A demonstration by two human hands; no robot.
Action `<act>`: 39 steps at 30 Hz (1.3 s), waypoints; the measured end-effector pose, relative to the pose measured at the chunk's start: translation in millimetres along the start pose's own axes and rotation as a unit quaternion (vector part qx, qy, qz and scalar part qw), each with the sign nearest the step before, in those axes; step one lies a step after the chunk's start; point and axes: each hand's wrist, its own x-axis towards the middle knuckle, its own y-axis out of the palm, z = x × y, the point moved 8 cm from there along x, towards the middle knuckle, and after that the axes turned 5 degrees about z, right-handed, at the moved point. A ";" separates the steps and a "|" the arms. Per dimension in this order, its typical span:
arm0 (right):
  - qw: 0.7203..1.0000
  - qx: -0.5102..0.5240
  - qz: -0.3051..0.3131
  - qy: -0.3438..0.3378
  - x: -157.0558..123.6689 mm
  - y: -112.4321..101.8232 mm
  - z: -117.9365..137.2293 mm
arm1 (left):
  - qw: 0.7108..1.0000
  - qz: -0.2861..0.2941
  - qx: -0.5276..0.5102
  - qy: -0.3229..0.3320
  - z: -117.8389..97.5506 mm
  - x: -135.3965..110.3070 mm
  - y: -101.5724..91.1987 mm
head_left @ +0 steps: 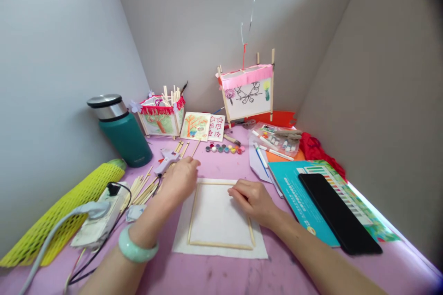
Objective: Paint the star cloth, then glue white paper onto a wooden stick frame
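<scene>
A square frame of thin wooden sticks lies on a white sheet in front of me. My left hand, with a pale green bangle on the wrist, is over the frame's upper left corner, beside a glue gun. Its fingers are curled; what they hold, if anything, is hidden. A thin stick shows just beyond it. My right hand is over the frame's upper right corner, thumb and fingers pressed together. Anything inside that pinch is too small to make out.
Loose sticks, a white power strip with cables and a teal bottle stand left. Behind are a stick holder, paint pots and a hanging paper lantern. Right: a phone on a blue book.
</scene>
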 end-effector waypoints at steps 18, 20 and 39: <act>1.000 0.023 0.015 0.011 -1.9 6.6 -10.1 | 0.960 -0.099 0.053 -0.256 90.7 -147.1 -26.6; 0.999 0.028 0.014 0.016 -2.4 6.9 -11.2 | 0.954 -0.082 0.075 -0.278 97.7 -154.6 -21.7; 0.999 0.021 0.018 0.024 -1.1 6.9 -10.6 | 0.959 0.044 0.125 -0.251 96.6 -142.9 5.4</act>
